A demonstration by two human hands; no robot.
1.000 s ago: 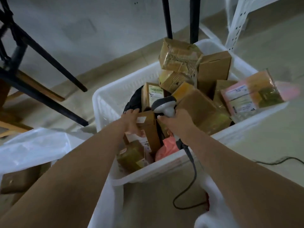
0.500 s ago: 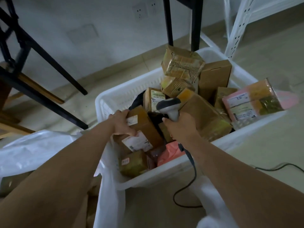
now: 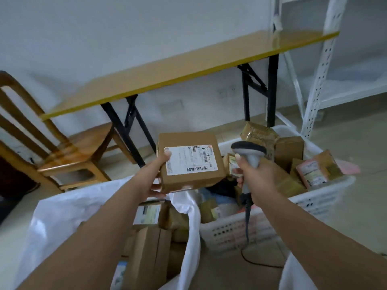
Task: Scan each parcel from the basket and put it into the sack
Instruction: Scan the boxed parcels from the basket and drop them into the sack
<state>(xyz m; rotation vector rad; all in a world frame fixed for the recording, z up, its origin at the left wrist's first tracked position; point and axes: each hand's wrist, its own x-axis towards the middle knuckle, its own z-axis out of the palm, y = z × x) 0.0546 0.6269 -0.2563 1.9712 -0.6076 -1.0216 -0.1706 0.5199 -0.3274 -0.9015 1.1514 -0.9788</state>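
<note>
Parcel [image 3: 189,160] in left hand [image 3: 149,185] — scanner [image 3: 250,153] in right hand [image 3: 256,181].

We see left hand [image 3: 149,185] holding labelled parcel [image 3: 189,162] above open sack [image 3: 69,212]; right hand [image 3: 258,178] grips scanner [image 3: 249,152] beside it, over white basket [image 3: 314,203] of parcels.

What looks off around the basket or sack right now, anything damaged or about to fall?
One thing: the pink-labelled parcel leans out over the far right rim of the basket and could slip off. The crinkled taped parcel tops the heap. The box in the left hand looks intact, label facing up.
</note>
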